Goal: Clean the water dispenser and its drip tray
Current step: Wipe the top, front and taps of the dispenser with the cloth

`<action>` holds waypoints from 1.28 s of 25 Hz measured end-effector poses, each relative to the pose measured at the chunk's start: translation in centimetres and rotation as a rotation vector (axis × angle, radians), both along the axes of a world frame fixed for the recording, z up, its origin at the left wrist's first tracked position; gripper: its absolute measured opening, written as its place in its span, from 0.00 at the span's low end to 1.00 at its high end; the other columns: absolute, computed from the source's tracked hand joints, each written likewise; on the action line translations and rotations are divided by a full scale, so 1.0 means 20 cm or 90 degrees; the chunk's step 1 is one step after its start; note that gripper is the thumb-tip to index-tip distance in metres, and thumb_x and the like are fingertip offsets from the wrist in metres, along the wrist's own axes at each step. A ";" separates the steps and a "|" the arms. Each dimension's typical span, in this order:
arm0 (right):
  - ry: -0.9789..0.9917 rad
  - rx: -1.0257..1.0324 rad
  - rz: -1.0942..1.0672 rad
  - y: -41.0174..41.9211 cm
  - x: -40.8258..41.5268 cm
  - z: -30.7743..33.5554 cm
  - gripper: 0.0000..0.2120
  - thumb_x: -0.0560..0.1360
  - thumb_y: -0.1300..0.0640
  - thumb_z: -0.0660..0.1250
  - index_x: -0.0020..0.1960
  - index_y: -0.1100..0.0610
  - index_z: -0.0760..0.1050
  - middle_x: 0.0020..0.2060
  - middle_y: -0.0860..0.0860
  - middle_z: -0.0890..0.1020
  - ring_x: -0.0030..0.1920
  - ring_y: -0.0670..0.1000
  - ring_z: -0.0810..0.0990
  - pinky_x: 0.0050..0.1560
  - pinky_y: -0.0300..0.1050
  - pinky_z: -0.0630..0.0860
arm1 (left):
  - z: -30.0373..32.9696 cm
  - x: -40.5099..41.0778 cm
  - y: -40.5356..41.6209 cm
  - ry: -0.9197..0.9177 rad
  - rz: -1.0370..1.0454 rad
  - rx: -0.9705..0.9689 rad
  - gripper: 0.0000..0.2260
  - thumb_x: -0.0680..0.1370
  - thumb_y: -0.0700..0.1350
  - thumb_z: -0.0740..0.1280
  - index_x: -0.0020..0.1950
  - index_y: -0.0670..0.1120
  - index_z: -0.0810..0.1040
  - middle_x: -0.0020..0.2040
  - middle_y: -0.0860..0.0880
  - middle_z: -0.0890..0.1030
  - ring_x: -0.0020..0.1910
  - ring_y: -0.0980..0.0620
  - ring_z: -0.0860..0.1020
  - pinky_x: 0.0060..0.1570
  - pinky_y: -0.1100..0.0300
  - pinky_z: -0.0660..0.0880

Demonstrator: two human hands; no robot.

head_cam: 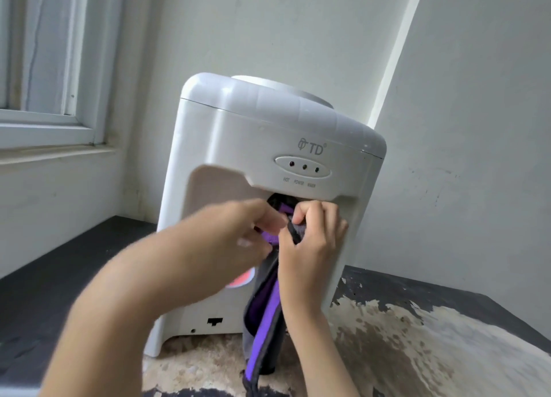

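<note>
Nearest the camera, the left hand (259,226) and right hand (313,232) are both clamped on a soft, limp purple cloth (265,307), bunched under the spout recess of the light plastic water dispenser (268,134) standing on the worn surface (417,337); grip the cloth's wadded top.

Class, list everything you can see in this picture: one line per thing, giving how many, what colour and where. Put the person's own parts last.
Dispenser: one, white, tilted, standing on the counter in the corner.
Lamps: three, dark, in an oval panel on the dispenser's front, marked hot, power, warm.
Cloth: one, purple and grey with dark edging, pushed up under the panel and hanging down to the counter.
Counter: one, dark with worn pale patches, under the dispenser.
Window: one, white frame, upper left.
Walls: white, behind and beside the dispenser.
Left hand: one, blurred, grip on the cloth in the recess.
Right hand: one, grip on the cloth beside the left.
</note>
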State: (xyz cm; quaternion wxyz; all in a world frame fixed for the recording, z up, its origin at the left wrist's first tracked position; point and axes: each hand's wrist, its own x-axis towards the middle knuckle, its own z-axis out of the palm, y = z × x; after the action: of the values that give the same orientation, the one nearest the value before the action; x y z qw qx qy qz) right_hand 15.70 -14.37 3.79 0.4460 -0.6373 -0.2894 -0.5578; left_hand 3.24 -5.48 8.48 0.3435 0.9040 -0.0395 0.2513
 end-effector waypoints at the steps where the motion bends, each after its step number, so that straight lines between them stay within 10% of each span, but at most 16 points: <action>1: 0.004 0.011 0.027 -0.01 0.02 0.00 0.08 0.68 0.58 0.66 0.37 0.57 0.67 0.38 0.46 0.69 0.40 0.48 0.62 0.42 0.41 0.62 | -0.03 0.04 -0.01 0.087 -0.009 0.027 0.16 0.78 0.40 0.62 0.61 0.58 0.69 0.56 0.59 0.76 0.57 0.60 0.75 0.59 0.60 0.72; 3: 0.040 0.011 0.070 -0.03 0.05 0.00 0.08 0.67 0.56 0.68 0.36 0.55 0.68 0.37 0.43 0.70 0.40 0.48 0.66 0.43 0.45 0.67 | -0.10 0.14 -0.04 0.142 -0.034 0.045 0.19 0.78 0.40 0.62 0.66 0.52 0.60 0.63 0.54 0.68 0.64 0.53 0.70 0.65 0.56 0.68; 7: 0.245 -0.132 0.294 -0.19 0.04 0.09 0.06 0.70 0.49 0.63 0.41 0.52 0.74 0.42 0.45 0.76 0.48 0.50 0.76 0.52 0.47 0.73 | -0.21 0.27 -0.20 -0.037 -0.110 -0.097 0.33 0.74 0.32 0.63 0.62 0.61 0.49 0.64 0.59 0.60 0.63 0.70 0.62 0.61 0.78 0.59; 10: 0.433 -0.345 0.507 -0.42 0.01 0.21 0.14 0.74 0.49 0.58 0.53 0.50 0.79 0.53 0.45 0.79 0.55 0.42 0.77 0.58 0.35 0.71 | -0.31 0.33 -0.34 -0.138 -0.058 -0.138 0.42 0.74 0.30 0.60 0.67 0.65 0.37 0.76 0.57 0.49 0.74 0.58 0.53 0.71 0.64 0.55; 16: 0.315 -0.034 0.312 -0.62 0.19 0.11 0.12 0.78 0.65 0.60 0.46 0.50 0.77 0.44 0.43 0.82 0.44 0.40 0.78 0.45 0.37 0.74 | -0.23 0.36 -0.29 -0.181 0.153 0.018 0.40 0.67 0.30 0.57 0.75 0.56 0.53 0.68 0.55 0.66 0.57 0.45 0.65 0.54 0.58 0.63; 25: 0.364 -0.058 0.395 -0.52 0.28 -0.03 0.21 0.77 0.62 0.64 0.63 0.44 0.63 0.54 0.37 0.72 0.53 0.41 0.75 0.45 0.28 0.72 | -0.05 0.35 -0.28 0.022 0.226 0.049 0.27 0.71 0.39 0.62 0.68 0.54 0.64 0.56 0.42 0.77 0.53 0.39 0.74 0.53 0.48 0.74; 32: 0.377 -0.048 0.424 -0.52 0.29 -0.04 0.20 0.78 0.61 0.63 0.63 0.43 0.62 0.55 0.39 0.71 0.53 0.40 0.74 0.40 0.28 0.71 | -0.25 0.32 -0.35 -0.012 0.218 -0.150 0.18 0.73 0.36 0.63 0.62 0.46 0.69 0.43 0.53 0.76 0.43 0.53 0.75 0.35 0.70 0.70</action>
State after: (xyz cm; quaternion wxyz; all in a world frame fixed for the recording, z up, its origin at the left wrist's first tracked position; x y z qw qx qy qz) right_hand 21.49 -24.72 2.89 0.6416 -0.6573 -0.3586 -0.1664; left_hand 9.54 -12.47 3.40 0.3990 0.8485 0.1415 0.3176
